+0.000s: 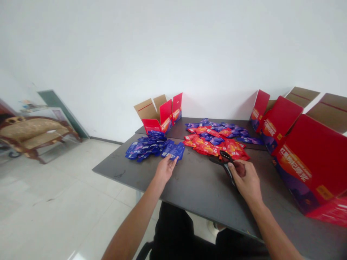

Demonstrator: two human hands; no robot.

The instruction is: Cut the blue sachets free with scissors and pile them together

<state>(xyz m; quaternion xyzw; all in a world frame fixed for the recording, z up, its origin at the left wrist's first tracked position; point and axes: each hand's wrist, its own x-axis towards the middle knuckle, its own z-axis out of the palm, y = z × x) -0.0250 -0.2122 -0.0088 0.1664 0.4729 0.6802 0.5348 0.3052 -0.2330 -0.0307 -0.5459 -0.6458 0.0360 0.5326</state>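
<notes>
My left hand (166,168) is at the near right edge of a pile of blue packets (148,146). Its fingertips close on the near edge of a blue packet (171,151) lying there. On the right, my right hand (247,179) grips black-handled scissors (227,165) just above the table; their handle loops point away from me. Beyond the scissors spreads a heap of red packets (207,147). Purple-blue packets (217,127) lie behind and among the red ones.
The dark table (187,184) has its near edge by my legs. An open red carton (155,122) stands at the back left. Several more open cartons line the right side, the nearest a large red carton (309,162). A wooden sofa (35,135) sits on the floor far left.
</notes>
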